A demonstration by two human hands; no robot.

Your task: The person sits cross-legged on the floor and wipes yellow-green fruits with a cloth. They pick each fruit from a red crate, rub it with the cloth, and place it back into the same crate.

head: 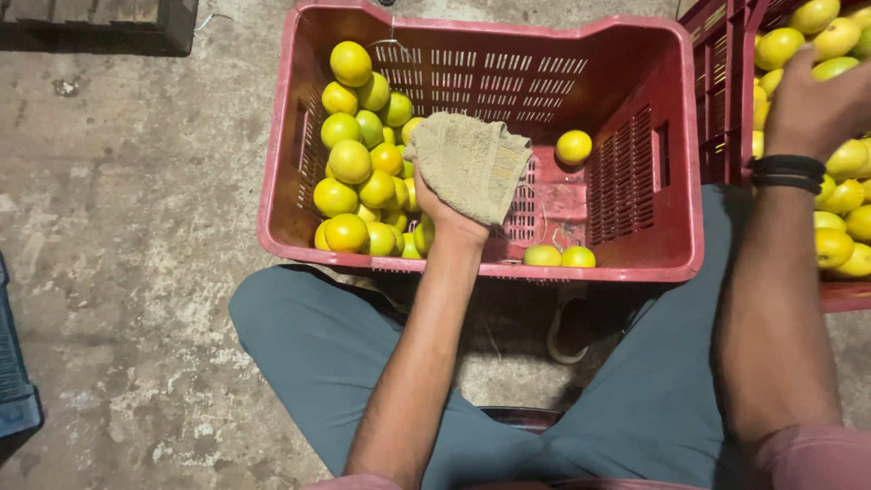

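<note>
My left hand (446, 216) holds a beige cloth (472, 163) over a red slatted crate (635, 259) in front of my knees. Several yellow-green citrus fruits (358, 172) are piled at the crate's left side; one lone fruit (573, 147) lies at the back right and two fruits (560, 257) rest near the front wall. My right hand (817, 104), with dark bands at the wrist, reaches into a second red crate (721, 100) at the right, resting among its citrus fruits (839, 195). Its fingers are hidden, so whether they grip a fruit is unclear.
Rough concrete floor (127, 236) spreads to the left. A dark crate (100, 25) stands at the top left and a blue crate's corner (16, 381) shows at the left edge. My legs in grey-green trousers (318, 345) straddle the near crate.
</note>
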